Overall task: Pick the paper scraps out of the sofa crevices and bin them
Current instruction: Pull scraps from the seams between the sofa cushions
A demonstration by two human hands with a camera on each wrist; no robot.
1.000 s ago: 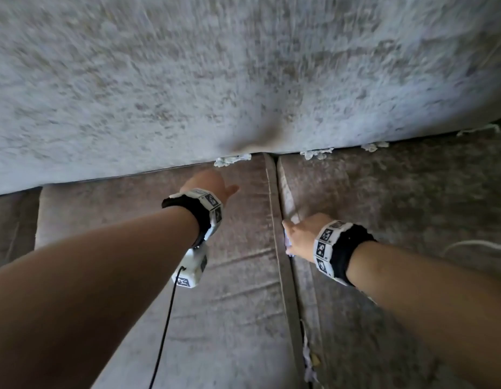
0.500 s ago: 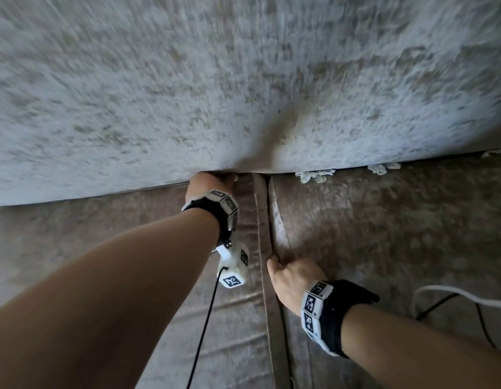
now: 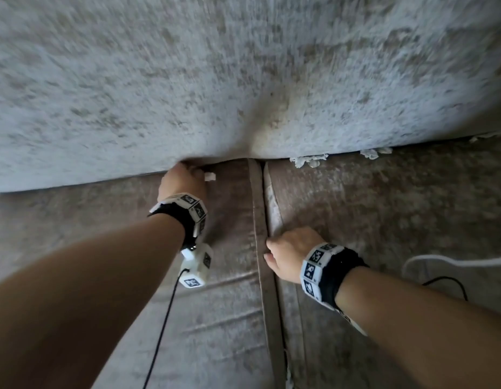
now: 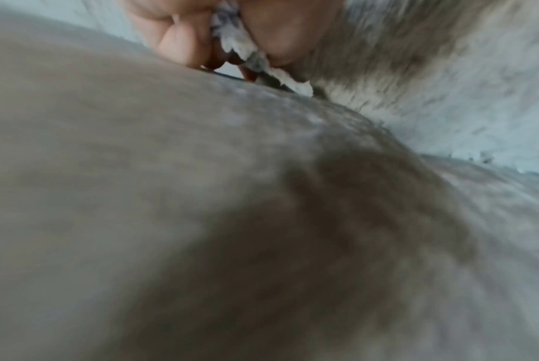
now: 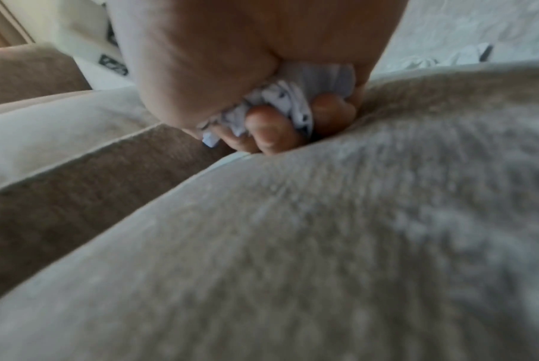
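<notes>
My left hand (image 3: 185,178) is at the crevice where the grey backrest (image 3: 243,80) meets the left seat cushion (image 3: 215,304). It pinches a white paper scrap (image 4: 246,53) between thumb and fingers, and a bit of that scrap (image 3: 210,177) pokes out to the right of the hand. My right hand (image 3: 288,254) rests as a fist at the gap between the two seat cushions, its fingers curled round a crumpled wad of paper scraps (image 5: 293,102). More white scraps (image 3: 308,160) and another scrap (image 3: 372,153) lie along the back crevice over the right cushion (image 3: 384,220).
A white cable (image 3: 440,261) and a black cable (image 3: 445,279) lie on the right cushion near my right forearm. A black cable (image 3: 162,327) hangs from my left wrist camera. A scrap (image 3: 286,372) sits low in the gap between the cushions.
My left hand reached forward into the back crevice and took hold of the scrap there. My right hand slid back toward me along the cushion gap, staying fisted.
</notes>
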